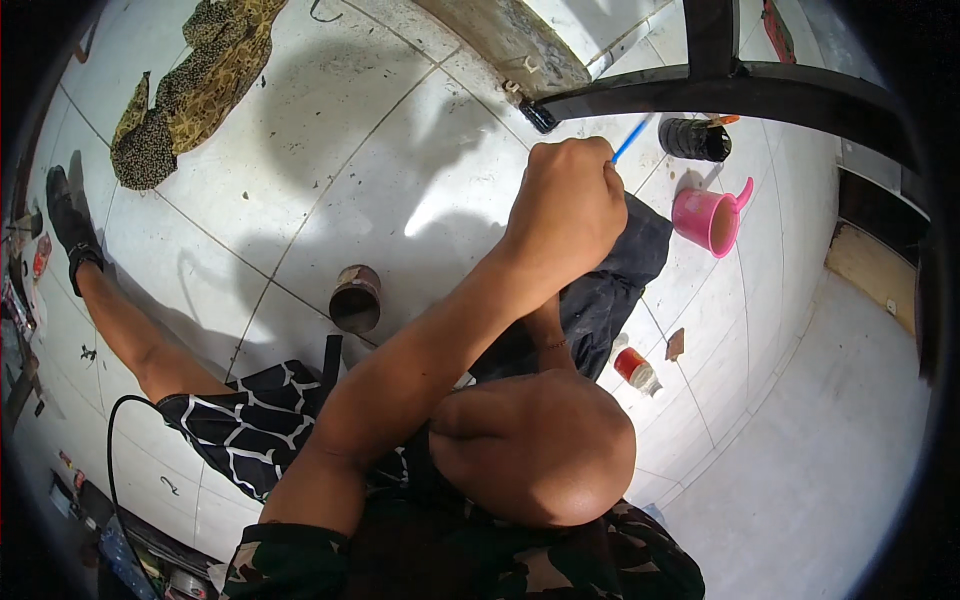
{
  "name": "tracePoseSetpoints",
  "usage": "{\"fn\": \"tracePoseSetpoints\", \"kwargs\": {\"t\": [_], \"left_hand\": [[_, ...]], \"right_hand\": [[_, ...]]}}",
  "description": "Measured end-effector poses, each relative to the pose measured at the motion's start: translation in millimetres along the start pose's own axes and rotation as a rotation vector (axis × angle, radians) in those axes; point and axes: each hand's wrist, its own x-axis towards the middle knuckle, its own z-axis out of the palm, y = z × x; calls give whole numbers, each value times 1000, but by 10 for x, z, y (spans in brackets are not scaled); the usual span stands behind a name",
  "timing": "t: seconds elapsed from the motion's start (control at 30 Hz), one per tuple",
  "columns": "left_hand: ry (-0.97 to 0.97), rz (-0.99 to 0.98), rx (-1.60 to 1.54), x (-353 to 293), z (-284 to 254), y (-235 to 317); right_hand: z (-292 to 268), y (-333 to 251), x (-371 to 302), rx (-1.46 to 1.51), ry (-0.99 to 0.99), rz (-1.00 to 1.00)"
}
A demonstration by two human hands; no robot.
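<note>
My left hand point(562, 205) is raised in a fist, shut on a thin blue-handled brush point(630, 140) whose handle sticks out toward the upper right. The fist sits just below a black metal frame point(760, 92), near the frame's lower left end. A forearm with a thin bracelet point(546, 330) shows under my left arm; my right hand itself is hidden behind that arm. My bent knee point(535, 450) fills the lower middle.
On the white tiled floor stand a rusty tin can point(355, 298), a pink mug point(710, 218), a black paint can point(695, 138) and a small red bottle point(632, 367). A dark cloth point(612, 285) lies under my hand. A patterned cloth point(190, 90) lies at the far left.
</note>
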Motion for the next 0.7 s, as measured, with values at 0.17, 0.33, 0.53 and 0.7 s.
{"fn": "tracePoseSetpoints", "kwargs": {"t": [0.17, 0.33, 0.53, 0.7], "left_hand": [[30, 22, -6, 20, 25, -25], [50, 58, -68, 93, 83, 219], [-4, 50, -116, -23, -169, 226], [28, -8, 14, 37, -175, 98]], "right_hand": [[5, 7, -25, 87, 9, -69], [-116, -111, -23, 112, -13, -16], [48, -161, -34, 138, -82, -1], [-43, -205, -67, 138, -92, 8]]}}
